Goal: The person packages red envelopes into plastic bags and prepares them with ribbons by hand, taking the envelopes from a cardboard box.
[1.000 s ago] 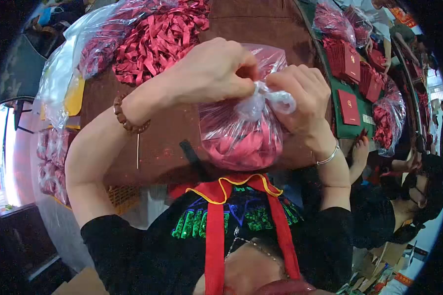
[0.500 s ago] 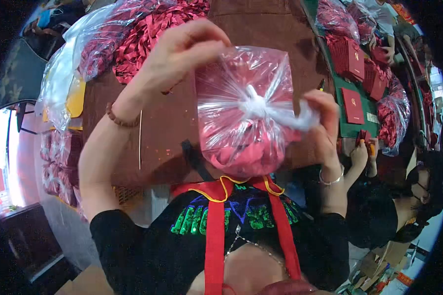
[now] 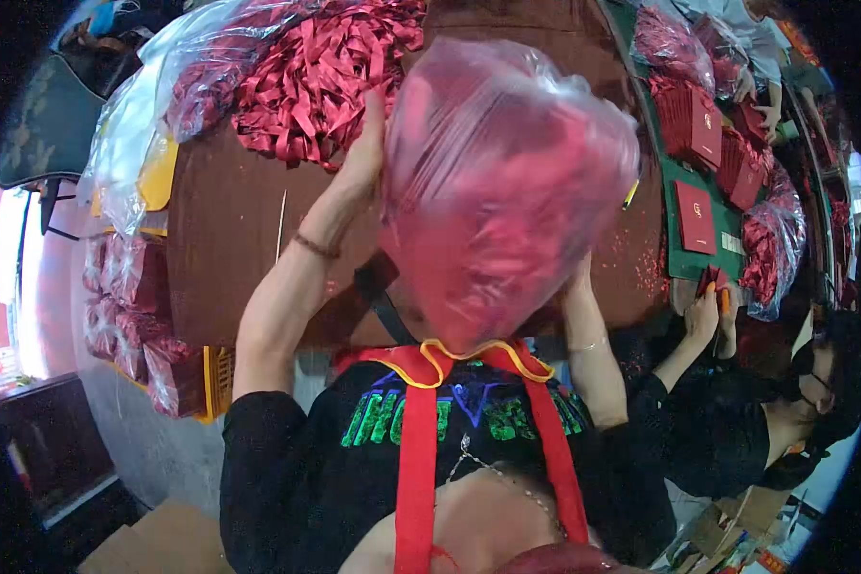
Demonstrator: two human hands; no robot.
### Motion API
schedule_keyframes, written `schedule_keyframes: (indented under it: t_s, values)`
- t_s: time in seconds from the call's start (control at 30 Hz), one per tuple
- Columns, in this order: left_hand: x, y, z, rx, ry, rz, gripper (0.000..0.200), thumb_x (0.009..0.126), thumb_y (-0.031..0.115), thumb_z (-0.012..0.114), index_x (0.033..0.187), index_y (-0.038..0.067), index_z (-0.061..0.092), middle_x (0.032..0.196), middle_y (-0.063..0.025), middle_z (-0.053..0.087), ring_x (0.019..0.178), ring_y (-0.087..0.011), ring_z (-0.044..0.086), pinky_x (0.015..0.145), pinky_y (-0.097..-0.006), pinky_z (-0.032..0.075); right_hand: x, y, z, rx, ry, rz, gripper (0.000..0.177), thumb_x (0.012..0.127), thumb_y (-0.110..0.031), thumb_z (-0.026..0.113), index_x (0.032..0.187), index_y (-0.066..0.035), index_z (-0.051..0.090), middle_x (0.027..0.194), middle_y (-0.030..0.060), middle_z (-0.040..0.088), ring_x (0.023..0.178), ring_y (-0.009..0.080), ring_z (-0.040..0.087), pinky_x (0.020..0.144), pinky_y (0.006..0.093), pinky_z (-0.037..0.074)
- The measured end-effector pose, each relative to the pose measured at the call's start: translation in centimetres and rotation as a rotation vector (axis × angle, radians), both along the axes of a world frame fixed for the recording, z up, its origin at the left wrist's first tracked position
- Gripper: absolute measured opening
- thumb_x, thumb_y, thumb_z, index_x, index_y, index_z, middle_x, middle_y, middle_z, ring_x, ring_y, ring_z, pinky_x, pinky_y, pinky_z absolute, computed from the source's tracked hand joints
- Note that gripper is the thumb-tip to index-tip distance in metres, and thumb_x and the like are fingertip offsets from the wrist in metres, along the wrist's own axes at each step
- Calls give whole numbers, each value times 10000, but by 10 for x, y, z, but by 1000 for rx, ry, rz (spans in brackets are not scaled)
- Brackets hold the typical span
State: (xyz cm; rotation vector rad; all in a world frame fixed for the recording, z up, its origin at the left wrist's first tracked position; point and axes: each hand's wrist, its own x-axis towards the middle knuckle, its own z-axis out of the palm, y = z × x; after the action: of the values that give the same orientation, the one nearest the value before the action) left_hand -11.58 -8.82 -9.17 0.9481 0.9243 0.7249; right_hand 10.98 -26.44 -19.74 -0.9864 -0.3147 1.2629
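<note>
A clear plastic bag [image 3: 517,191] packed with red folders and red ribbon is held up in front of my chest, blurred by motion. My left hand [image 3: 371,143] grips its left side, with most of the fingers behind the bag. At the lower right edge, my right hand [image 3: 579,273] supports the bag from below; its fingers are largely hidden. The knot seen earlier is out of sight. Beyond my left hand lies a loose heap of red ribbons [image 3: 306,86] on the brown table [image 3: 225,230].
A yellow crate [image 3: 215,378] with bagged red bundles [image 3: 129,273] stands at the left. On the green table at the right are a red folder [image 3: 695,218] and stacked folders [image 3: 689,124]. A co-worker's hands [image 3: 706,311] hold a small dark red piece nearby.
My hands have left the bag's knotted top and now hold its sides. The bag has been lifted and turned, so its packed contents face the camera.
</note>
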Motion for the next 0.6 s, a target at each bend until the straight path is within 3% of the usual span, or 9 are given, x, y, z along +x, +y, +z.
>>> schedule_keyframes:
  t_s: [0.1,0.17,0.23,0.3,0.33,0.43,0.47,0.53,0.6]
  values:
    - [-21,-1,10,244,27,-106,704,898,561,264,1291,-13,369,1193,-83,497,1059,-146,475,929,-274,367,39,41,-97,-125,-146,-2,494,925,-348,343,1271,4,377,1252,120,429,1105,236,446,902,374,397]
    - [-36,7,4,210,643,-301,688,909,526,293,1297,-40,344,1276,-99,438,1128,-159,435,962,-275,329,4,42,13,-259,-1388,149,441,915,-300,382,1215,19,434,1191,128,471,1060,184,468,817,332,424]
    - [-38,-4,-30,458,373,-4,697,889,561,282,1115,-51,528,1060,-205,583,1048,-228,514,936,-306,334,26,52,1,-178,-1264,321,390,903,-254,401,1173,18,472,1185,143,483,1073,180,454,821,312,405]
    - [-56,11,-19,483,686,-120,711,878,576,289,1096,-56,534,1028,-239,584,1043,-231,524,925,-311,349,33,52,4,-123,-827,346,374,915,-286,385,1125,-10,527,1202,140,489,1116,187,413,869,304,371]
    - [-58,23,-20,366,717,-4,709,868,585,308,1045,-53,562,931,-241,604,971,-223,552,901,-296,365,34,53,19,-53,-672,305,440,916,-328,393,1258,-53,429,1301,131,404,1171,192,349,948,304,302]
    - [-47,41,-8,281,347,128,741,857,624,279,1227,9,464,1110,-153,536,976,-219,503,891,-307,372,8,67,64,-14,-332,27,614,895,-351,451,1384,-73,206,1383,104,286,1217,171,296,992,278,248]
    - [-40,41,0,112,223,24,811,843,655,255,1342,17,290,1343,-117,342,1170,-203,380,967,-320,318,-1,69,76,-15,-327,20,614,895,-351,451,1384,-73,206,1383,104,286,1217,171,296,992,278,248]
    - [-25,49,-8,233,138,-106,837,835,666,252,1357,12,242,1384,-116,273,1227,-195,309,1000,-314,275,-17,73,94,80,-457,151,790,868,-376,492,1400,-56,3,1437,102,155,1294,201,200,1048,289,162]
    - [-8,54,-13,398,144,-261,854,833,675,198,1378,17,185,1412,-98,247,1285,-189,250,1042,-305,219,-20,85,88,101,-696,167,831,859,-429,482,1390,-16,-5,1450,128,92,1330,209,98,1069,308,101]
